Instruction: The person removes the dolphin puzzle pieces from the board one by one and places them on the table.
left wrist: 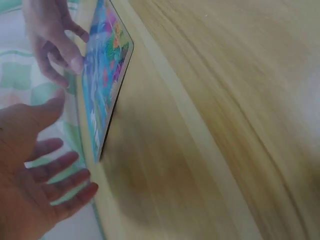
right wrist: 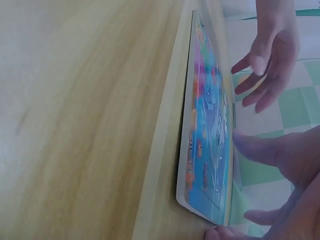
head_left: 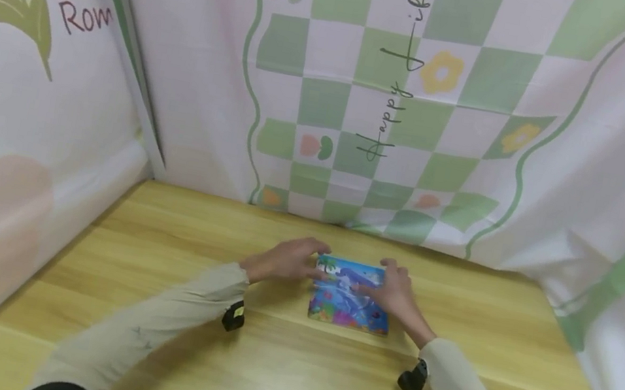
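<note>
A flat picture board (head_left: 351,298) with a bright blue sea scene, dolphin-like shapes and colourful coral lies on the table; it looks like a jigsaw puzzle in its tray. At its left edge is my left hand (head_left: 290,260), its fingers spread and apart from one another. In the left wrist view, the palm of that left hand (left wrist: 25,165) shows with nothing in it. My right hand (head_left: 393,293) is at the upper right of the board, thumb reaching over the picture. The right wrist view has its fingertips (right wrist: 220,233) close by the board's near corner.
The wooden table (head_left: 283,369) stretches around the board on every side. Behind it hangs a green-and-white checked curtain (head_left: 375,116), and another printed cloth (head_left: 12,138) closes off the left. A dark wrist camera (head_left: 413,378) sits under the right cuff.
</note>
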`<action>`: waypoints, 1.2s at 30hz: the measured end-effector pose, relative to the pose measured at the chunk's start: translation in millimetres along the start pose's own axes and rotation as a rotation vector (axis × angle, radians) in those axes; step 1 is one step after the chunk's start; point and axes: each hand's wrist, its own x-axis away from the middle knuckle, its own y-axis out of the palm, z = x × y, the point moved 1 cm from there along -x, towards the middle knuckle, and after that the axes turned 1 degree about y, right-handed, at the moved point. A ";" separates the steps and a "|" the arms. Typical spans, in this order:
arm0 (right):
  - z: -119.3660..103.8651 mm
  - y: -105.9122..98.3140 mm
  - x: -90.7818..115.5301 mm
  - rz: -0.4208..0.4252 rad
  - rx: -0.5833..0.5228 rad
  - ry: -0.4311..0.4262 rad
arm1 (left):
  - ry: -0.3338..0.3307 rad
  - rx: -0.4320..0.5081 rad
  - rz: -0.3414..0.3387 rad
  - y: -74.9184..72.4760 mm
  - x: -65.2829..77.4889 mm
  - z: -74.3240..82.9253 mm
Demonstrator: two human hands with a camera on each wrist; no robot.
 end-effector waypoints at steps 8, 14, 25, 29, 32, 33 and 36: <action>-4.0 4.6 4.3 0.050 0.122 0.043 | -0.042 -0.049 -0.027 13.1 -4.7 0.1; -4.5 -1.4 -1.3 -0.008 0.087 0.070 | -0.107 -0.072 -0.014 16.6 -14.3 3.4; 3.0 -13.5 -1.4 -0.071 -0.027 0.097 | -0.131 -0.066 -0.069 10.9 -26.5 10.1; 3.0 -12.8 -4.8 -0.071 -0.031 0.096 | -0.140 -0.019 -0.054 10.8 -28.4 7.1; 3.4 -13.3 -9.1 -0.077 -0.023 0.110 | -0.129 -0.013 -0.037 11.6 -28.3 4.2; 3.5 -13.3 -10.6 -0.084 -0.016 0.115 | -0.123 -0.020 -0.035 12.1 -28.1 3.0; 2.1 -12.7 -14.4 -0.087 -0.006 0.140 | -0.108 -0.032 -0.027 14.3 -27.3 -0.5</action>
